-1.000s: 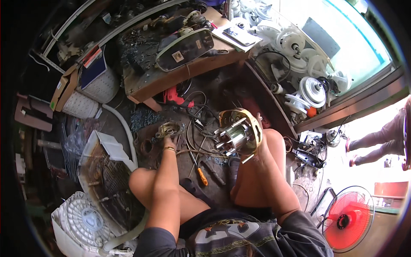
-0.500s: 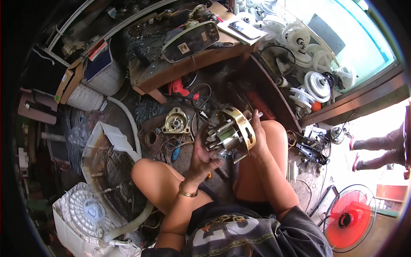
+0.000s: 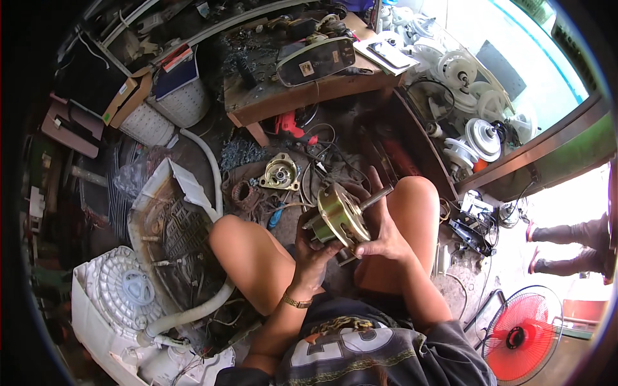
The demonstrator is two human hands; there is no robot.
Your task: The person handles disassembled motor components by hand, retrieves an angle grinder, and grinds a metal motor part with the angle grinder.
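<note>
Hands [image 3: 389, 243] holding gold metal assembly [image 3: 338, 213], gold flange [image 3: 280, 174] beyond

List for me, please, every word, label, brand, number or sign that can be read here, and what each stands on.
Dark shirt: large pale characters, not copied out here.
Dark panel on the workbench: a pale label, too small to read.
Cardboard box: a small green mark, too small to read.
Gold-coloured metal part held by the left hand and right hand: no lettering I can make out.
</note>
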